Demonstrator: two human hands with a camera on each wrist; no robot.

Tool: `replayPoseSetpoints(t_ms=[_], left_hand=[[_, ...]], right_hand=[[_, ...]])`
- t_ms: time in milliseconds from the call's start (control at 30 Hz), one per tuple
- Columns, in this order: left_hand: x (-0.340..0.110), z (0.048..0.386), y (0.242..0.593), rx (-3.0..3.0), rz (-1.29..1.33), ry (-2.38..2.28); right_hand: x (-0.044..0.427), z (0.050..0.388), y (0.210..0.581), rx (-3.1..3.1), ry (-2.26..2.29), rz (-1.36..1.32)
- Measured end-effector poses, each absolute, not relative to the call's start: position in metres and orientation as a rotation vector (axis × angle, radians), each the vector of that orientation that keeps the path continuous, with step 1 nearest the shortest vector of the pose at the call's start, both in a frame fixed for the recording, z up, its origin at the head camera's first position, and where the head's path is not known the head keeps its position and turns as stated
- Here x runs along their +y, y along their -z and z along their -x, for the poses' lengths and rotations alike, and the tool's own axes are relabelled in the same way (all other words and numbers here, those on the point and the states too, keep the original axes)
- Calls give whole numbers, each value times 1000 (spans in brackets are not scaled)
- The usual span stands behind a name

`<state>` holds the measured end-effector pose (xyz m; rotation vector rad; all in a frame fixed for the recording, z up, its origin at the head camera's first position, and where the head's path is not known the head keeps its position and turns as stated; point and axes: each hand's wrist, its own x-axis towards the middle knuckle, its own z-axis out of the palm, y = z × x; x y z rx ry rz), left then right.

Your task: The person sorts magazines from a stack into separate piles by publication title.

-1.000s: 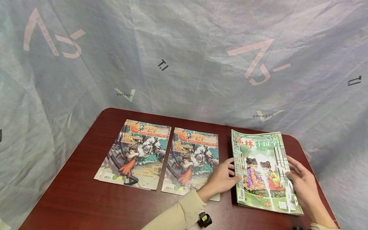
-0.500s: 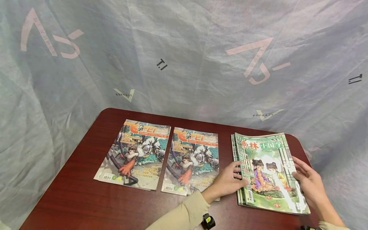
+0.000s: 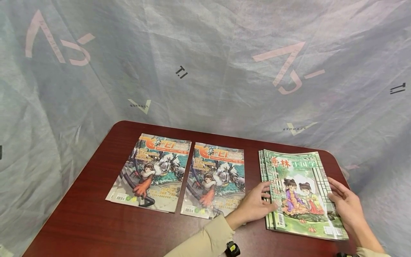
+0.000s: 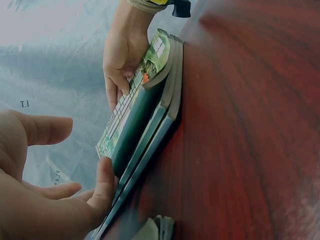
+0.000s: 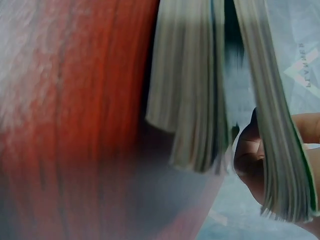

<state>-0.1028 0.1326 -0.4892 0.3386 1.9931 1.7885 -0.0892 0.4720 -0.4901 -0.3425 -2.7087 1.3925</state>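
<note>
A green-covered magazine (image 3: 300, 189) tops a small stack at the table's right end, two figures in robes on its cover. Lower magazines (image 3: 268, 216) stick out past its spine on the left. My right hand (image 3: 348, 205) pinches the top magazine by its right edge; in the right wrist view its fingers (image 5: 248, 156) reach beneath the lifted pages (image 5: 280, 150), a gap separating them from the copies below. On the spine side, my left hand (image 3: 255, 205) touches the stack with fingertips, its thumb (image 4: 50, 130) held away in the left wrist view.
Two groups of matching robot-cover magazines lie flat: one to the left (image 3: 151, 175), another mid-table (image 3: 213, 178) beside my left forearm. They rest on a dark red wooden table (image 3: 83, 214). A grey printed cloth (image 3: 205, 71) hangs behind the table's far edge.
The green magazine and both hands have shifted right and slightly toward me over the last second. Spines of lower magazines now show on the left. The robot-cover magazines stay put.
</note>
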Motion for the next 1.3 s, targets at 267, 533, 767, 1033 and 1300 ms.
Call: replayPoseSetpoints(t_ms=[267,533,767,1033,1300], left_hand=[[132,101,486,2040,-354,-1727],[132,101,486,2063,-372,-1706],[131,100,486,2099,-372,-1668],[129,101,486,2100,-377,-1651],[119,101,489,1973,-420,-1746]], right_hand=[[474,89,494,-2712,-1363,377],[479,89,496,-2789,-1445,413],[476,88,499,-2805,-1433,385],[472,89,497,-2853,-1443,432],[461,85,483,-2810,-1320,420]])
